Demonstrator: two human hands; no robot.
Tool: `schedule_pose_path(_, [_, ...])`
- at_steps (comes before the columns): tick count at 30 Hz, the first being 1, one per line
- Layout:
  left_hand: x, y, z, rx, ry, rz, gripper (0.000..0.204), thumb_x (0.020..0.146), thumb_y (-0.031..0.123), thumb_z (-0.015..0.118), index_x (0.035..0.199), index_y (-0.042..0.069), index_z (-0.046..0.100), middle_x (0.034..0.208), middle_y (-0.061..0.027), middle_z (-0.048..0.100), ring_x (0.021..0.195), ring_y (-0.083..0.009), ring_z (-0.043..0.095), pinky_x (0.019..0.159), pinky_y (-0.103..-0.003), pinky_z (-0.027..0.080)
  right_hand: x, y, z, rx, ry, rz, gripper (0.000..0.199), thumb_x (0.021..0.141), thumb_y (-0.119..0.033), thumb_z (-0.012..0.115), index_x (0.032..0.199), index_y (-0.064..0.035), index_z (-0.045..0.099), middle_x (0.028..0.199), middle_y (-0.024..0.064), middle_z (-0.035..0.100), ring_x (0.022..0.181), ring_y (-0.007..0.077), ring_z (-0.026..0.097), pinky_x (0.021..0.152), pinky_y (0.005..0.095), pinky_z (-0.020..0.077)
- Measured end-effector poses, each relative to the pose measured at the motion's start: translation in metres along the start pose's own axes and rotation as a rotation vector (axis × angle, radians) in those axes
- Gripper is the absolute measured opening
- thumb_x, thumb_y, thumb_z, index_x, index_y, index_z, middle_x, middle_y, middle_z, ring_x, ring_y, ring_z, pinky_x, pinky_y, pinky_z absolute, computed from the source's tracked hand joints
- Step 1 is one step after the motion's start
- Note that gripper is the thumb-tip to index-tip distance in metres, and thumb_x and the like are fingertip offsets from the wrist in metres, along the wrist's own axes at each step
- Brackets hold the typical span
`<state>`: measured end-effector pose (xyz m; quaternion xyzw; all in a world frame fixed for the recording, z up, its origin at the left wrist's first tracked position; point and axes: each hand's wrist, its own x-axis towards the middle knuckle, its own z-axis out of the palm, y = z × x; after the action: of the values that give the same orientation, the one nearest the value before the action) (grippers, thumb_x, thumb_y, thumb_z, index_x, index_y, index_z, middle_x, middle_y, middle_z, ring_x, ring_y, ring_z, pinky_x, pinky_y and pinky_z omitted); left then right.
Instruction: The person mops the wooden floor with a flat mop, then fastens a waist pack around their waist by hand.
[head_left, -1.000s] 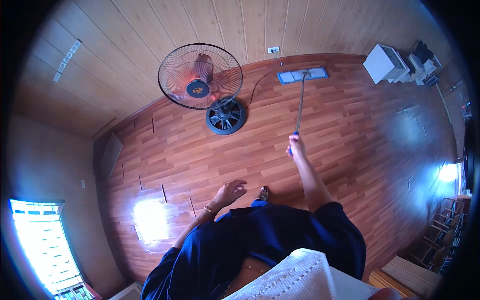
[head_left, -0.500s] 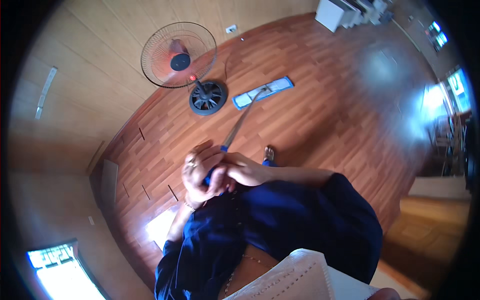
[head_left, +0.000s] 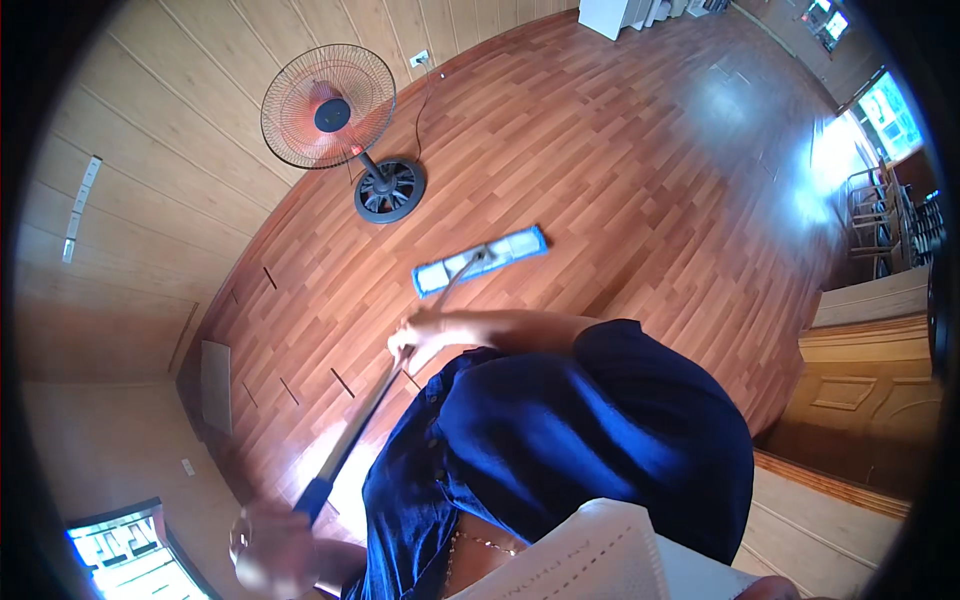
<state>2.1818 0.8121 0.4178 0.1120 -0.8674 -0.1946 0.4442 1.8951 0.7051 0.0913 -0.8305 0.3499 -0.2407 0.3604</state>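
A flat mop with a long pole lies head-down on the wooden floor; its blue-edged mop head (head_left: 482,260) is in front of me. Around the middle of the mop pole (head_left: 362,415), my right hand (head_left: 420,338) is closed, its arm reaching across my body. At the lower left, my left hand (head_left: 275,550) is at the pole's blue grip (head_left: 313,497), closed about its end; motion blurs this hand. The pole slants from the lower left up to the mop head.
A standing fan (head_left: 345,125) is by the wood-panelled wall, its cord running to a wall socket (head_left: 419,58). A white cabinet (head_left: 604,15) stands at the far end. Chairs (head_left: 868,215) and a wooden door (head_left: 850,400) are on the right. A bright window (head_left: 140,555) is lower left.
The mop head has come nearer to me and away from the fan. My hands have moved apart along the pole, the left going down and left, the right a little left.
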Motion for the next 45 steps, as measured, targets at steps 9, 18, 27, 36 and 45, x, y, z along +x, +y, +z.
schedule_pose_path(9, [0.018, 0.01, 0.031, -0.288, -0.444, 0.246, 0.012, 0.079, 0.019, 0.063, 0.075, 0.008, 0.061, 0.064, -0.0061, 0.065, 0.063, -0.022, 0.065, 0.06, -0.039, 0.054, -0.079, -0.016, 0.006, -0.073, -0.033, -0.103, 0.015, 0.07, -0.029, 0.065, 0.067, -0.0163, 0.057, 0.062, 0.0037, 0.06, 0.063, 0.0269, 0.061, 0.068, 0.0448, 0.0419])
schedule_pose_path(18, [0.068, -0.035, 0.298, -0.828, -0.177, -0.286, 0.006, 0.07, 0.007, 0.065, 0.076, 0.006, 0.067, 0.073, -0.0077, 0.065, 0.08, -0.0276, 0.064, 0.096, -0.048, 0.039, -0.326, 0.125, -0.096, -0.312, 0.317, 0.839, 0.022, 0.067, -0.037, 0.067, 0.073, -0.0169, 0.062, 0.076, 0.0061, 0.066, 0.083, 0.0297, 0.065, 0.077, 0.0502, 0.0447])
schedule_pose_path(27, [0.145, 0.003, 0.471, -0.467, -0.576, 0.01, 0.016, 0.069, 0.001, 0.066, 0.085, 0.006, 0.067, 0.092, -0.0095, 0.07, 0.099, -0.0283, 0.065, 0.097, -0.045, 0.036, -0.535, 0.128, -0.146, -0.311, 0.545, 1.278, 0.025, 0.065, -0.036, 0.071, 0.076, -0.015, 0.063, 0.089, 0.006, 0.066, 0.093, 0.0292, 0.062, 0.071, 0.0554, 0.0413])
schedule_pose_path(36, [0.179, 0.039, 0.442, -0.569, -0.625, 0.193, 0.012, 0.07, 0.001, 0.062, 0.077, 0.008, 0.067, 0.083, -0.0079, 0.072, 0.084, -0.0223, 0.068, 0.097, -0.042, 0.037, -0.561, 0.051, -0.074, -0.383, 0.906, 1.312, 0.008, 0.07, -0.023, 0.062, 0.071, -0.0154, 0.061, 0.084, 0.0056, 0.065, 0.09, 0.0288, 0.062, 0.069, 0.0509, 0.0405])
schedule_pose_path(45, [0.163, 0.042, 0.324, -0.711, -0.649, 0.209, 0.006, 0.068, 0.005, 0.063, 0.071, 0.008, 0.067, 0.074, -0.0052, 0.071, 0.072, -0.0194, 0.069, 0.09, -0.038, 0.042, -0.46, -0.08, 0.028, -0.392, 1.038, 1.353, 0.015, 0.069, -0.028, 0.064, 0.066, -0.0138, 0.063, 0.074, 0.0102, 0.066, 0.078, 0.0317, 0.064, 0.073, 0.0468, 0.0436])
